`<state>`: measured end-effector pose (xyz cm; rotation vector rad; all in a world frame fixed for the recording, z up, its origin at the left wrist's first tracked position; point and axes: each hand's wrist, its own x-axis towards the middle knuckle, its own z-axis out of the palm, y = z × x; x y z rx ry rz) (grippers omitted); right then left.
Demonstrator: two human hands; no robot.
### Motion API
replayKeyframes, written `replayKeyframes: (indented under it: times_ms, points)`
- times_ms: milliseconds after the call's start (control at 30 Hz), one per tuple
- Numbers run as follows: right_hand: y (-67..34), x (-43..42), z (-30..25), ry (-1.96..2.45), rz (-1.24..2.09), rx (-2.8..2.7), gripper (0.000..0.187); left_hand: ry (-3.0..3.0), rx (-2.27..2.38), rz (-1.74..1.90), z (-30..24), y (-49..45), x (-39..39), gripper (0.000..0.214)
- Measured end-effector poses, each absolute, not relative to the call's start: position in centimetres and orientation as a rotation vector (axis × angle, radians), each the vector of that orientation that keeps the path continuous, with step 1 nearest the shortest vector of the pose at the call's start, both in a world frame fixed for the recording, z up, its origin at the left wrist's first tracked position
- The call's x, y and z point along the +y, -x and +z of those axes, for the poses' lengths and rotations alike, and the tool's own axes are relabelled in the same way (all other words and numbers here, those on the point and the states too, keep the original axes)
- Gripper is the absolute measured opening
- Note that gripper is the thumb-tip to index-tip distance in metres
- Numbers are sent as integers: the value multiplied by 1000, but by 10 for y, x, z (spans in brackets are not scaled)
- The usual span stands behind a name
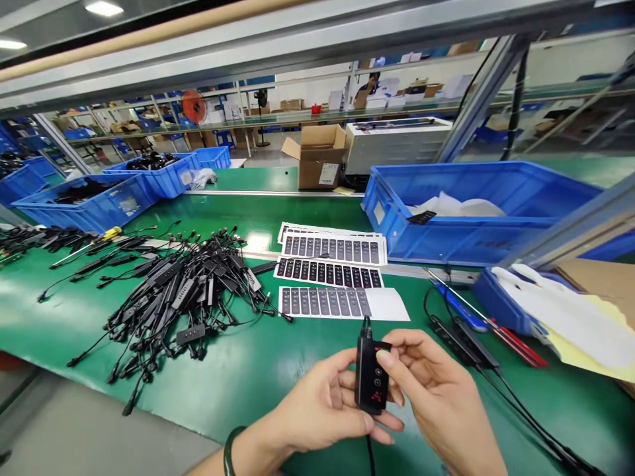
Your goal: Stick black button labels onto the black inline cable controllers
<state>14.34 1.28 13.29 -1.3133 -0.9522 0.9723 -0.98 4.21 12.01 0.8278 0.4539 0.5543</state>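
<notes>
My left hand [332,400] is closed around a black inline cable controller [366,377], which stands upright with a cable at each end. A black label sticker [378,382] with small round symbols and a red mark lies along the controller's face. My right hand [434,390] pinches the sticker's upper part, thumb on its front; whether it is fully stuck down I cannot tell. Just beyond my hands lies a partly used label sheet [325,302], its right end bare white. Behind it are a sheet with red-marked labels [327,272] and more grey label sheets [332,248].
A tangled heap of black cable controllers [193,284] covers the bench on the left. At right lie two more controllers [464,340], a red-handled screwdriver [516,340] and a blue bin [506,284] holding papers. A large blue crate [446,241] and a cardboard box [317,158] stand behind.
</notes>
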Motion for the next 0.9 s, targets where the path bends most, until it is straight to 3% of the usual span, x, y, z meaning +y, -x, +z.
replayKeyframes:
  times_ms: [900]
  points:
    - [-139, 7, 132, 1385, 1036, -911, 26, -837, 438, 533, 118, 11, 39, 66]
